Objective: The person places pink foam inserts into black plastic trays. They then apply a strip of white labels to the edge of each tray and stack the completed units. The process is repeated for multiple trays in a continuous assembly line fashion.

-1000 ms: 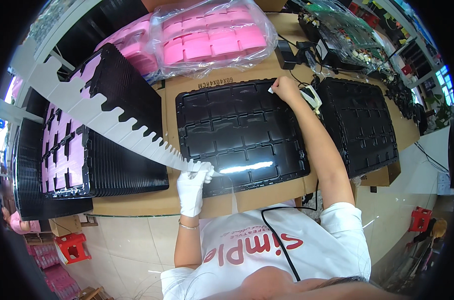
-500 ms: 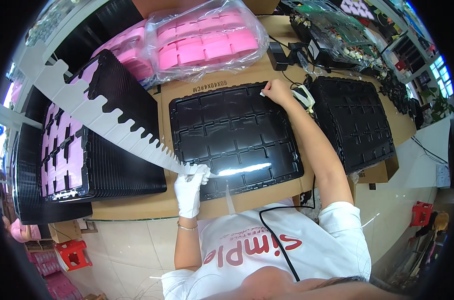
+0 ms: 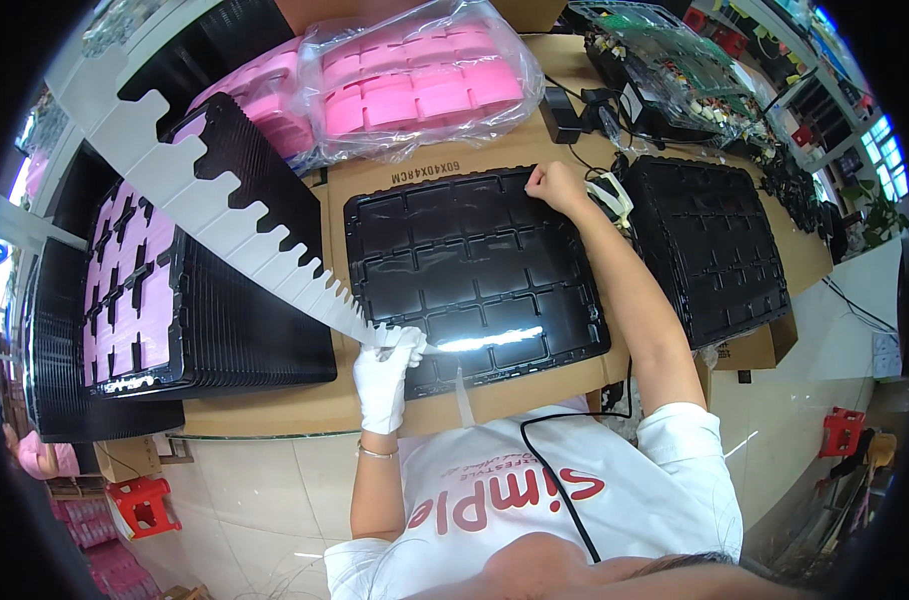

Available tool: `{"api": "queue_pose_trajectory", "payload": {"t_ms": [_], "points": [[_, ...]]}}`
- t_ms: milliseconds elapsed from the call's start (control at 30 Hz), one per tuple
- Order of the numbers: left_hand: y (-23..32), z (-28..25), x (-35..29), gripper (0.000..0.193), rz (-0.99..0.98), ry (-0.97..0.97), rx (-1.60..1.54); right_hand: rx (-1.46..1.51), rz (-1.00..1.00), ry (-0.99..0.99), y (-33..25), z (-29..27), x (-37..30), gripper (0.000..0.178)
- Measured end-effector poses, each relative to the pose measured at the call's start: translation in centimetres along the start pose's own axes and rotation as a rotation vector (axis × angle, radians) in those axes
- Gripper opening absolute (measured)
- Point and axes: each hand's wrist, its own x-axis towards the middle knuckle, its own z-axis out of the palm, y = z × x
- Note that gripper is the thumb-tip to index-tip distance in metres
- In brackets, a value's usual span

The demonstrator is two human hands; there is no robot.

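A black plastic tray (image 3: 474,260) with moulded compartments lies before me on brown cardboard. My left hand (image 3: 382,385), in a white glove, is closed on a long pale strip (image 3: 229,215) with a notched edge. That strip rises to the upper left, over a stack of black trays. My bare right hand (image 3: 556,187) rests at the tray's far right corner with fingers closed; what they hold or press, if anything, is hidden. A narrow translucent strip (image 3: 463,395) hangs over the tray's near edge.
Left stands a tall stack of black trays (image 3: 249,310) with pink sheeting on it. More black trays (image 3: 709,250) sit at right. Pink foam parts (image 3: 424,95) in clear plastic lie behind, beside a black power adapter (image 3: 561,115) and circuit boards (image 3: 674,75).
A small white piece showed at my right fingertips earlier; it is out of sight now. The right hand stays at the corner, and the left keeps its grip on the strip.
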Motion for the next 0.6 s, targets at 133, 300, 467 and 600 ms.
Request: {"api": "queue_pose_trajectory", "payload": {"t_ms": [133,300,467,600], "points": [[0.4,0.0,-0.1,0.018,0.012,0.002,0.03,0.573,0.039,-0.089,-0.4,-1.3,-2.6,0.013],[2.2,1.7,-1.3,0.019,-0.076,-0.085,-0.012,1.741,0.136,-0.351,-2.9,-0.5,-12.1,0.014],[1.1,4.6,-2.2,0.017,-0.103,-0.213,-0.014,1.424,0.273,-0.523,-8.4,1.7,-21.5,0.022],[-0.6,5.7,-2.8,0.015,-0.11,-0.215,-0.118,1.047,0.165,-0.372,-10.5,2.2,-25.1,0.019]]}}
